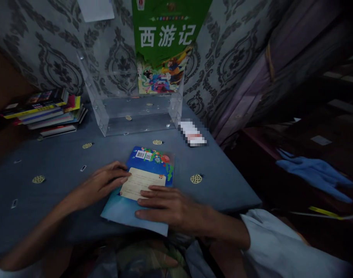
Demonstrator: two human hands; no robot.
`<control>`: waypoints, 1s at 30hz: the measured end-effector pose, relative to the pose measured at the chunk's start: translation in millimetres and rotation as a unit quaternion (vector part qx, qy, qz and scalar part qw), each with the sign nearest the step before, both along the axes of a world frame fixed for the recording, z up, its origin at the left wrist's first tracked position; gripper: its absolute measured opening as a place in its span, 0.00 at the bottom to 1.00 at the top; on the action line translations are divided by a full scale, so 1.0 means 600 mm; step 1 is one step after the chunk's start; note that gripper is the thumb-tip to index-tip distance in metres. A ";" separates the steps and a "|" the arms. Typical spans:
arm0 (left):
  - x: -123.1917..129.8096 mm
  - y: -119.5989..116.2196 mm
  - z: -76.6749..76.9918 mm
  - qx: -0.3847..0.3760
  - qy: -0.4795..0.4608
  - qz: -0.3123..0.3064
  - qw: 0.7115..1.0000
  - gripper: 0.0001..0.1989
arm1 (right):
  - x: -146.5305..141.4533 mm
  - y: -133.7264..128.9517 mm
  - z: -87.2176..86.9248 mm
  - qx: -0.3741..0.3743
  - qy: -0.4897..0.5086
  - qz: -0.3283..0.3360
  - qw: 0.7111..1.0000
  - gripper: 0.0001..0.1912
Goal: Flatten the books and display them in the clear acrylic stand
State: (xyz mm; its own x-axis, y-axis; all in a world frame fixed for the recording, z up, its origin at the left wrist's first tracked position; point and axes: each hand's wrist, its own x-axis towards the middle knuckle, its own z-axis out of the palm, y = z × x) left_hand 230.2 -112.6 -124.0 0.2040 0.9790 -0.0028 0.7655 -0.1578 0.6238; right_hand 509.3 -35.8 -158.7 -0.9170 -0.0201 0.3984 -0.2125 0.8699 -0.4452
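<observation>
One spread right hand (pixel 169 206) lies across the back cover of the blue sea-themed paperback (pixel 150 164) while the left hand (pixel 106 179), loosely unfolded, touches its left edge; I see neither clenched or grasping. The paperback lies on the blue-grey tablecloth (pixel 60 158), in front of the clear acrylic rack (pixel 138 125). I judge the step as steadying it, and a next move calls for light, even pressure, sparing the bowed near edge.

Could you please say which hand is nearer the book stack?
Left. The left hand is in front and right of the book stack; the right hand is farther right.
</observation>
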 end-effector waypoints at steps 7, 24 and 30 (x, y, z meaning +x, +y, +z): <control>-0.048 0.047 -0.002 0.027 -0.198 0.038 0.979 0.26 | -0.018 0.054 0.100 -0.280 0.148 -0.186 0.930 0.16; 0.028 0.188 -0.031 0.092 -0.463 0.164 0.866 0.24 | -0.099 0.209 0.025 -0.425 0.253 -0.361 0.791 0.23; 0.024 0.129 -0.043 -0.049 -0.479 0.161 0.862 0.25 | -0.098 0.194 -0.013 -0.510 0.177 -0.336 0.771 0.24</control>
State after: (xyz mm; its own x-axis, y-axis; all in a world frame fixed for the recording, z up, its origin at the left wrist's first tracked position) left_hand 244.5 -35.1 -149.9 -0.1244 0.9898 -0.0696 -0.1137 0.0555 0.9920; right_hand 450.2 80.5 -166.4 -0.4133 0.9026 0.1205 -0.1323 0.0714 -0.9886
